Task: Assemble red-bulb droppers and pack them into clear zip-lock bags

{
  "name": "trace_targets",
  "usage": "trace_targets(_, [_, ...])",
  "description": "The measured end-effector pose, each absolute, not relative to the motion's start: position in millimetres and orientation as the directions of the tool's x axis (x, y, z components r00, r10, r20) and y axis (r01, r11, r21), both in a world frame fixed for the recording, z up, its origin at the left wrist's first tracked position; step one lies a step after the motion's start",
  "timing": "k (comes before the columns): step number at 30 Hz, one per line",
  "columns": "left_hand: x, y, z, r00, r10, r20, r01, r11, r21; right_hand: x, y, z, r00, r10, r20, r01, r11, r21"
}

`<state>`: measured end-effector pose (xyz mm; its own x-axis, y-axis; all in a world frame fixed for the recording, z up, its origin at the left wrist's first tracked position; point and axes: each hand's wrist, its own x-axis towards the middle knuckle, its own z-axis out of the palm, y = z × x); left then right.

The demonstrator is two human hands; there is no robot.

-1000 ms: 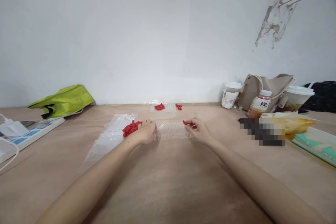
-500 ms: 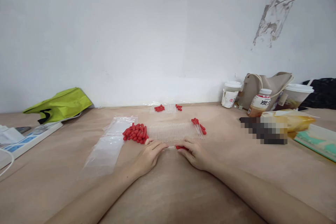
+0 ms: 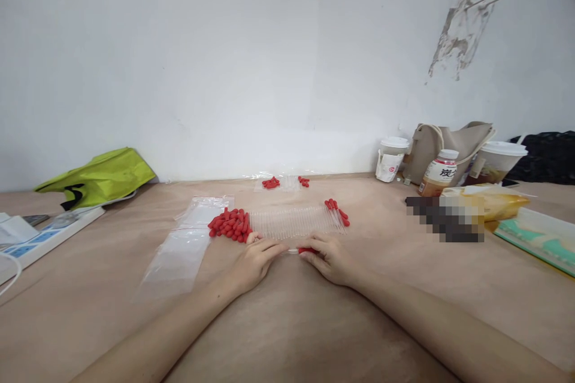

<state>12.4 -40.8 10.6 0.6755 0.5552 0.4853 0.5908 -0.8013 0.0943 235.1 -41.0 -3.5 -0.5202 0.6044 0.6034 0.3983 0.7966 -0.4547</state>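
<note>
- Centre of the frame: a thin, clear, straight tube (image 3: 291, 251) bridges both hands; it looks light, stiff, slippery, probably brittle, best held near its end, without bending.
- The left hand (image 3: 259, 260) pinches that tube; the right hand (image 3: 330, 258) grips a small red rubbery-looking bulb (image 3: 307, 250), likely soft and squeezable, best held around its body.
- Just above them, slender see-through tubes (image 3: 287, 224) lie in a parallel row.
- Left of centre: a heap of rounded matte red bulbs (image 3: 228, 225) beside flat, filmy clear plastic bags (image 3: 177, 257).
</note>
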Motion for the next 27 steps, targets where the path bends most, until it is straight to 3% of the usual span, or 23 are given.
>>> trace_targets(12, [16,-44,14,0.688,0.546,0.478,0.559,-0.819,0.13,236,-42,-4,-0.567,0.574,0.592,0.382,0.819,-0.429])
trace_targets(18, [16,-41,10,0.707,0.519,0.481,0.557,-0.827,0.074,236,-43,-5,-0.563,0.589,0.58,0.431,0.808,-0.402])
trace_targets(27, [19,-38,1,0.707,0.416,0.571,0.516,-0.856,-0.015,234,-44,-5,-0.569,0.547,0.614,0.511,0.82,-0.257])
